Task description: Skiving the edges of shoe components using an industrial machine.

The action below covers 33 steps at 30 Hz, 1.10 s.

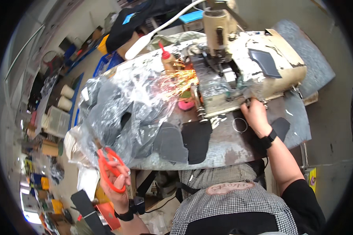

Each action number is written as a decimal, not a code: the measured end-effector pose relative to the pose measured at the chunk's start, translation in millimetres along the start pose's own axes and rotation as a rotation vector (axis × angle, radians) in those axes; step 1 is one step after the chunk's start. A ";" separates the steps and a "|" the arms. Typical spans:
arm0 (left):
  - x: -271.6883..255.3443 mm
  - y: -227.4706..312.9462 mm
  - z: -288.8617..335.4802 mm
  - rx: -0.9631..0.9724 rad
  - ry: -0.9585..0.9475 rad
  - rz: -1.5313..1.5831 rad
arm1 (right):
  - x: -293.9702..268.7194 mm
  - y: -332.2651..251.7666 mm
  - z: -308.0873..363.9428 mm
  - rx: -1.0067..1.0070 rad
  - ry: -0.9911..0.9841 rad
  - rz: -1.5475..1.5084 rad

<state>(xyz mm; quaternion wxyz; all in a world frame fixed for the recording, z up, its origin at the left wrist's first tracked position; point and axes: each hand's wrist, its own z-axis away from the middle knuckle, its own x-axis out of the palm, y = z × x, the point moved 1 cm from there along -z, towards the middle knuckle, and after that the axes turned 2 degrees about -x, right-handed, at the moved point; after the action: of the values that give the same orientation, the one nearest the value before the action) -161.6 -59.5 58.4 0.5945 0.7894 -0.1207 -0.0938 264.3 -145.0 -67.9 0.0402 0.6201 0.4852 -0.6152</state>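
Red-handled scissors (102, 162) are gripped in my left hand (117, 187), beside the left front of the table. Their blades blur against clear plastic bags (137, 102) that hold dark grey pieces. My right hand (257, 117) reaches to the front edge of a cream sewing machine (216, 35), its fingers closed around something small and dark that I cannot make out. Orange sparks (182, 81) spray leftward from the machine's left side. A grey cut piece (170, 143) and a black cut piece (198, 141) lie side by side at the table's front.
A red-capped bottle (167, 58) stands behind the sparks, and a pink round thing (186, 105) lies below them. Another dark piece (264, 64) rests on the machine bed. A white lamp arm (157, 33) crosses above. The worn metal table (239, 150) ends near my apron.
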 end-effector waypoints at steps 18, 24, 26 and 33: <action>180.1 -60.3 -132.2 -0.097 -0.937 -0.224 | -14.3 -11.4 3.7 0.082 -0.054 -0.028; 185.8 -66.7 -132.3 -0.087 -0.948 -0.184 | -11.0 -8.0 1.9 0.086 -0.066 -0.026; 183.9 -61.6 -132.9 -0.050 -0.960 -0.222 | -12.8 -10.3 1.7 0.099 -0.073 -0.040; 192.2 -39.3 -143.1 0.048 -0.925 -0.465 | -11.1 -6.7 2.3 0.103 -0.091 -0.042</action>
<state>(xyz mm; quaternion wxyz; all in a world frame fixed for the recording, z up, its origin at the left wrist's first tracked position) 66.4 23.9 59.2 0.4243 0.6848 -0.1944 -0.5597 260.8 -149.1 -55.8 0.0173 0.5823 0.4634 -0.6678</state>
